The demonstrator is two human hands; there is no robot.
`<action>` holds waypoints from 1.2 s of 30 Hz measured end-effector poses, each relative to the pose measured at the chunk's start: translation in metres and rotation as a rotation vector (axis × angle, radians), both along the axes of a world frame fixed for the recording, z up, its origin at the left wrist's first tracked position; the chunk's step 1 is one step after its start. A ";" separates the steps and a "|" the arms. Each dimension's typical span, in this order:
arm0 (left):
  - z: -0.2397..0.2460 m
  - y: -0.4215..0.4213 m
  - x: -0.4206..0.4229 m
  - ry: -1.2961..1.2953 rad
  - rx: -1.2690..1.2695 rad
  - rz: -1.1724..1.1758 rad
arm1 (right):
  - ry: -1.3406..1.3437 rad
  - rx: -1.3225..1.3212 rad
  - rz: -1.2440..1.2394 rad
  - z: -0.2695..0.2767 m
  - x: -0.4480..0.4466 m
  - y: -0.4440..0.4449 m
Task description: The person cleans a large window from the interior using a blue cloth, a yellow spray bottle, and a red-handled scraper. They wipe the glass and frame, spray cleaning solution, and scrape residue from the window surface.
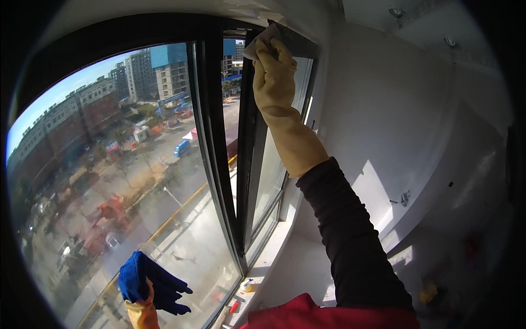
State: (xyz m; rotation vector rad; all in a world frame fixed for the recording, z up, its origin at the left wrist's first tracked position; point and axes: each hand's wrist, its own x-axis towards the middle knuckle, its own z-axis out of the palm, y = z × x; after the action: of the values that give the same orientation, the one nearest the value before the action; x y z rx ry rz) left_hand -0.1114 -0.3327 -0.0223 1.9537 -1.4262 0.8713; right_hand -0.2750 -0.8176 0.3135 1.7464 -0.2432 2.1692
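Note:
My right hand, in a tan rubber glove, is raised to the top of a dark-framed window sash. Its fingers grip a greyish cloth or pad against the upper corner of that frame. The sash stands ajar, with a narrow gap beside the dark upright post. Low on the left, my left hand wears a yellowish rubber glove and holds a blue cloth. The cloth hangs in folds in front of the large glass pane; whether it touches the glass I cannot tell.
On the white sill stand a small bottle with a yellowish body and a red-ended tool. A white wall curves along the right. Far below, outside, lies a street with a blue van.

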 end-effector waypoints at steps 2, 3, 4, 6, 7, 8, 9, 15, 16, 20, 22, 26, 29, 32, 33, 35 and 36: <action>-0.001 0.003 0.000 0.003 0.016 -0.001 | -0.070 0.041 0.185 0.008 0.005 -0.001; -0.002 0.004 0.000 0.009 0.012 0.000 | -0.063 0.103 0.230 0.008 0.008 -0.001; -0.002 0.006 -0.001 0.012 0.019 0.002 | -0.060 0.140 0.291 0.007 0.011 -0.001; -0.001 0.008 -0.001 0.019 0.023 0.004 | -0.076 0.240 0.596 0.001 0.014 -0.003; -0.001 0.007 0.000 0.022 0.027 0.002 | -0.031 0.335 0.647 -0.003 0.015 -0.005; 0.001 0.007 0.000 0.023 0.030 -0.002 | -0.034 0.316 0.646 -0.008 0.015 -0.007; 0.003 0.006 -0.001 0.027 0.033 0.003 | -0.008 0.379 0.674 -0.011 0.014 -0.008; -0.001 -0.012 -0.018 0.051 -0.091 0.006 | -0.047 0.402 0.953 -0.072 -0.004 0.006; -0.005 -0.018 -0.024 0.080 -0.141 -0.055 | -0.127 0.503 0.854 -0.104 -0.010 0.014; -0.035 -0.057 -0.054 0.514 -0.388 -0.310 | -0.427 1.021 0.911 -0.284 -0.073 0.035; -0.047 -0.080 -0.069 0.923 -0.372 -0.293 | -0.225 1.074 0.729 -0.389 -0.108 0.050; -0.044 -0.177 -0.077 1.000 -0.286 -0.446 | -0.121 1.435 0.668 -0.514 -0.180 0.087; -0.024 -0.274 -0.078 0.614 -0.347 -0.621 | -0.024 1.703 0.568 -0.538 -0.209 0.095; -0.010 -0.364 -0.081 0.615 -0.422 -0.747 | 0.058 1.696 0.501 -0.543 -0.218 0.085; -0.010 -0.389 -0.079 0.460 -0.388 -0.586 | 0.137 1.691 0.431 -0.548 -0.221 0.082; -0.019 -0.428 -0.075 0.046 -0.300 -0.140 | 0.195 1.777 0.358 -0.564 -0.225 0.078; -0.030 -0.441 -0.070 0.103 -0.247 -0.130 | 0.210 1.767 0.339 -0.574 -0.228 0.078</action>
State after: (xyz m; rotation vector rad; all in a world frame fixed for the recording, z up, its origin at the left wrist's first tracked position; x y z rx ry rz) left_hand -0.1815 -0.7733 -0.0522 1.6782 -1.3037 0.8324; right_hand -0.5028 -0.7392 -0.2605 2.7768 -2.4917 1.7528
